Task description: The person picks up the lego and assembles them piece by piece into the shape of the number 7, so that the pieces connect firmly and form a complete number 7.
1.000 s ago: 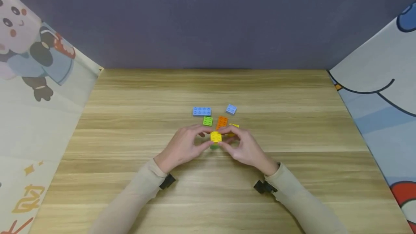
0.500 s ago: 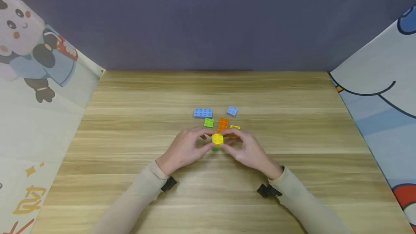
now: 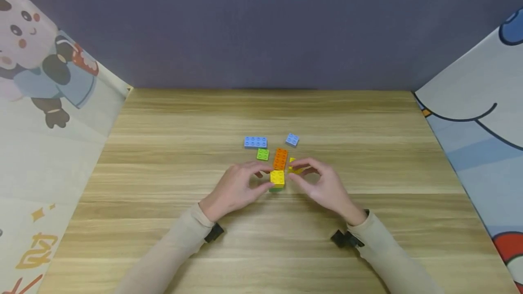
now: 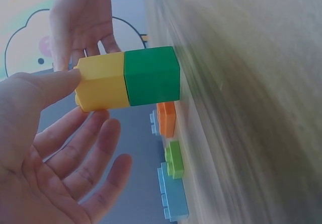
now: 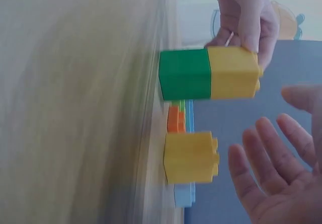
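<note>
A yellow building brick [image 3: 277, 178] sits squarely on top of a dark green brick [image 4: 152, 75], and this two-brick stack stands upright on the table. My left hand [image 3: 234, 189] pinches the yellow brick between thumb and index finger, the other fingers spread below in the left wrist view. To the right of the stack, my right hand [image 3: 327, 189] is apart from it, fingers relaxed and holding nothing. Close by its fingertips stands a second yellow brick [image 5: 188, 157], partly covered by that hand in the head view.
Just behind the stack lies an orange brick [image 3: 280, 159], with a small lime green brick [image 3: 263, 154] to its left. Farther back are a long blue brick [image 3: 255, 142] and a small blue brick [image 3: 292, 139]. A dark panel [image 3: 269, 31] rises behind the wooden table [image 3: 163, 149].
My right hand has let go of the upper yellow brick and moved off to the right. The left hand keeps its pinch. The stack appears slightly farther right and lower in the head view.
</note>
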`<state>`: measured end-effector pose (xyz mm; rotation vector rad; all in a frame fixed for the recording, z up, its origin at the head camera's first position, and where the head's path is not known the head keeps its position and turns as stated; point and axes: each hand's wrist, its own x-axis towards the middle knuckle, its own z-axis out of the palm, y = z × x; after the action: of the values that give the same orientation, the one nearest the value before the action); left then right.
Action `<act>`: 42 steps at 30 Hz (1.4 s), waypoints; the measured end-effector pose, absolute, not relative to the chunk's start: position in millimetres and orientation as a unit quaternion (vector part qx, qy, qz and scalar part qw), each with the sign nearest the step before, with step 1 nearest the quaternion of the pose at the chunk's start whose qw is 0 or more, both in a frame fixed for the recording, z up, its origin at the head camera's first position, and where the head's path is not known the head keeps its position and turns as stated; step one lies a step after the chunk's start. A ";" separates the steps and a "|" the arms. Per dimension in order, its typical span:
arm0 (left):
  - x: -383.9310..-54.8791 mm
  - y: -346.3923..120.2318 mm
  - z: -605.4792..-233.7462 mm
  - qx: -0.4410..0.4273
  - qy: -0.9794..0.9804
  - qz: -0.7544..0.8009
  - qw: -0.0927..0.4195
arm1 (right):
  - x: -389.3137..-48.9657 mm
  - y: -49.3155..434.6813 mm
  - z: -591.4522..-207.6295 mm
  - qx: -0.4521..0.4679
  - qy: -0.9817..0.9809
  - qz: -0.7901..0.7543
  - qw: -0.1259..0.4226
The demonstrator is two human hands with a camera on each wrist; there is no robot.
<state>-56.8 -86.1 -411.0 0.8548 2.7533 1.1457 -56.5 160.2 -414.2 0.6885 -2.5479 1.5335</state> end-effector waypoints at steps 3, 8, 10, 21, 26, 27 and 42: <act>-56.2 -85.1 -411.7 0.276 0.888 0.367 0.016 | -62.4 169.9 -419.1 0.198 -0.842 0.497 0.072; -54.9 -84.5 -412.0 0.273 0.890 0.366 0.017 | -71.0 182.6 -428.9 0.174 -0.853 0.488 0.060; -54.4 -84.3 -411.8 0.273 0.890 0.364 0.018 | -73.3 184.8 -431.9 0.175 -0.857 0.483 0.042; -52.9 -83.7 -412.5 0.268 0.886 0.377 0.023 | -79.9 184.2 -442.3 0.167 -0.863 0.477 -0.003; -53.2 -82.8 -413.7 0.268 0.884 0.381 0.023 | -81.8 182.9 -444.9 0.167 -0.863 0.476 -0.009; -53.2 -82.6 -413.7 0.268 0.884 0.381 0.023 | -81.9 182.7 -445.1 0.166 -0.864 0.475 -0.010; -53.0 -81.3 -412.3 0.265 0.884 0.384 0.034 | -83.9 184.6 -447.1 0.172 -0.869 0.463 -0.013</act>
<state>-53.0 -81.3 -412.3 0.8145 2.7185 1.1806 -83.9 184.6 -447.1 0.5448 -2.7541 1.4672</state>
